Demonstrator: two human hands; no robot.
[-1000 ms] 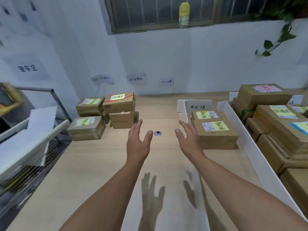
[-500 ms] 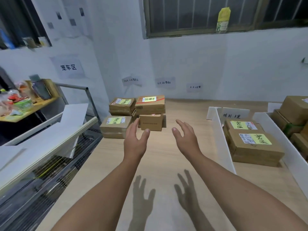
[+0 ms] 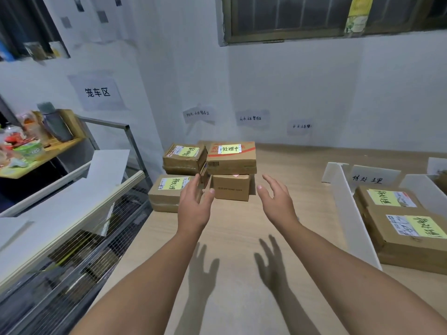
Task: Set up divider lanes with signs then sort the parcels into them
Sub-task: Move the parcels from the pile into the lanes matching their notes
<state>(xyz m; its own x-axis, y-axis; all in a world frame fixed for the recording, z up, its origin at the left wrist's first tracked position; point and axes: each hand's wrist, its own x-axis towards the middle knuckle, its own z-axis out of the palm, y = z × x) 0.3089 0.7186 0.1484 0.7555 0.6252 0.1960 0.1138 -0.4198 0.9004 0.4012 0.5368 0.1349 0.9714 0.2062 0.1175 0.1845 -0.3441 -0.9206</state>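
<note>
Cardboard, brown, small box-shaped parcel (image 3: 231, 188), under a bigger yellow-labelled carton (image 3: 231, 155): dead ahead, long side across me. Left hand (image 3: 193, 206) and right hand (image 3: 278, 201) spread open, empty, flanking it, apparently untouched; left looks slightly nearer.

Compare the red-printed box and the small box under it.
The red-printed box is wider and flatter than the small box. The red-printed box carries a yellow note on top; none shows on the small box. The red-printed box sits on top, the small box beneath. Both are brown cardboard.
</note>
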